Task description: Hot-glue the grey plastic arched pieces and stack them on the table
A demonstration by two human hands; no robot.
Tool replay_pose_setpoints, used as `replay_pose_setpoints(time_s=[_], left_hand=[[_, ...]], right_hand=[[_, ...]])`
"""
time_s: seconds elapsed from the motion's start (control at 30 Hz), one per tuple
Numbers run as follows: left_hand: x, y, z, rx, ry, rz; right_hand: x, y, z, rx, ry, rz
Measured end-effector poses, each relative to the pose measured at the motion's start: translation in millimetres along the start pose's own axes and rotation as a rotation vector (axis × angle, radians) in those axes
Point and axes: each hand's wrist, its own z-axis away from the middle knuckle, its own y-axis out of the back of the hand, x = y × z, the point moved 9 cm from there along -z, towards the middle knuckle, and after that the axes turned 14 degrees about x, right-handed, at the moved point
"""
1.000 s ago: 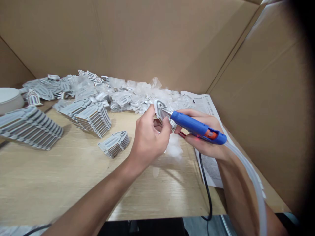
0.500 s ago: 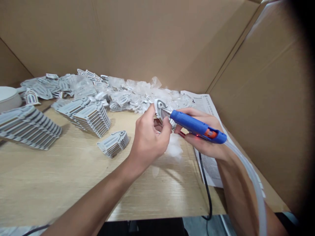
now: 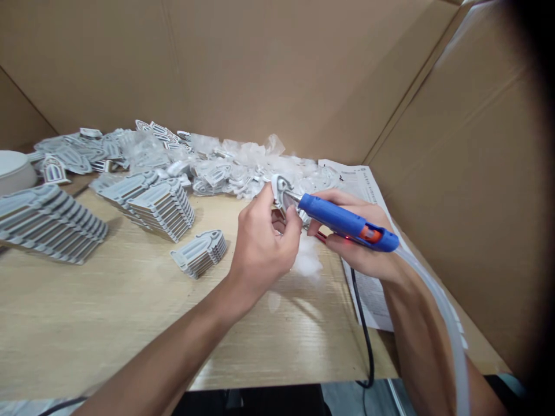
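Note:
My left hand is closed on a small grey-and-white arch-shaped piece, pinched between thumb and fingers and raised above the table. My right hand grips a blue pen-shaped tool with a metal nozzle, an orange insert and a clear hose. The nozzle's tip is at the face of the piece; whether it touches, I cannot tell. Under the blue tool, a thin red item also sits in my right fingers, with a red glow beside it. Most of it is hidden.
Stacks of arch-shaped pieces stand at the left, with a smaller stack nearer. Bagged pieces heap along the cardboard wall. A printed sheet, a black cable and a white round object lie about the table.
Almost nothing differs. Both hands keep their hold, and the nozzle has shifted very slightly left against the piece.

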Motion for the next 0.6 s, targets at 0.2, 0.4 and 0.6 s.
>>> replay_pose_setpoints(time_s=[0.2, 0.4, 0.6], left_hand=[[-5, -2.6, 2, -0.014, 0.089, 0.021], [-4, -10.8, 1, -0.089, 0.172, 0.122], [-3, -18.7, 3, -0.131, 0.338, 0.208]], right_hand=[[2, -3, 1, 0.01, 0.002, -0.031], [1, -9, 2, 0.123, -0.015, -0.031], [17, 7, 8, 0.335, -0.169, -0.137]])
